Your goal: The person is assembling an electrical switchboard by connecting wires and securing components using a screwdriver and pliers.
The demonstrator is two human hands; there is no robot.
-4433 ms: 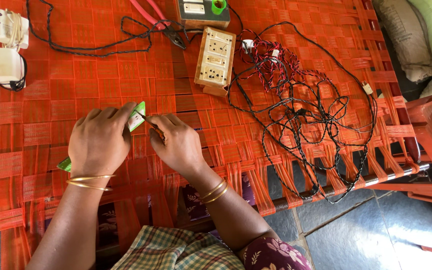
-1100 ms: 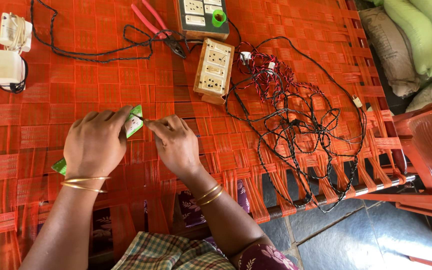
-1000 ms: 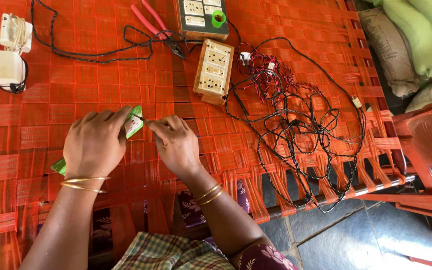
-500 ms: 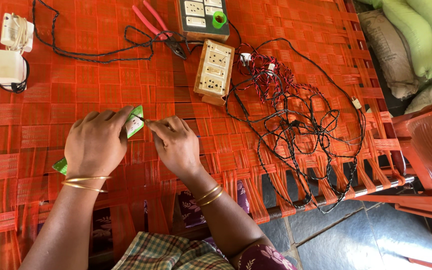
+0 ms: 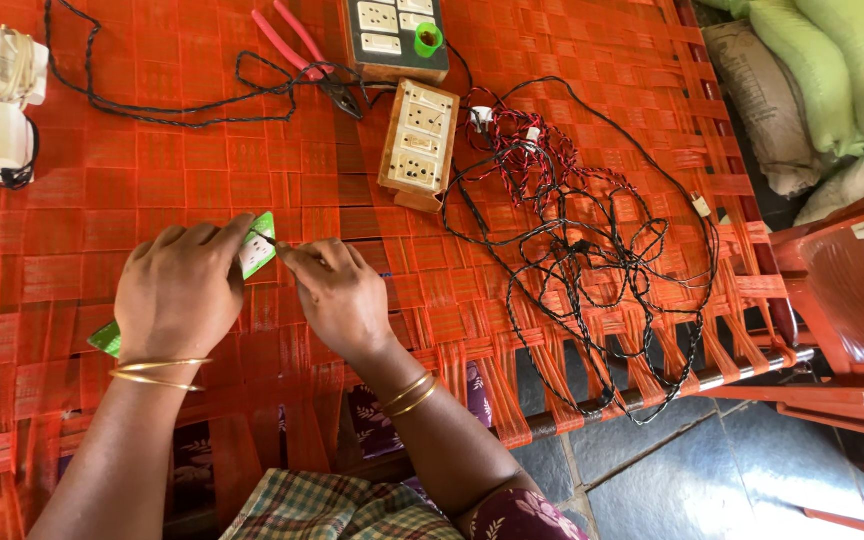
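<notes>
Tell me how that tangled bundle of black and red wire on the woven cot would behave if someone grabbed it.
The tangled wire bundle would probably be floppy and come up as one clump, since its thin loops cross each other. It may snag: some strands hang past the woven cot's edge. It looks light, and its connected cream switchboard might get dragged.

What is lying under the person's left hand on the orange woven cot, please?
Under the left hand lies a green and white packet; one end pokes out by the fingertips, another green corner near the wrist. Its middle is hidden by the hand. The right hand pinches at its tip.
</notes>
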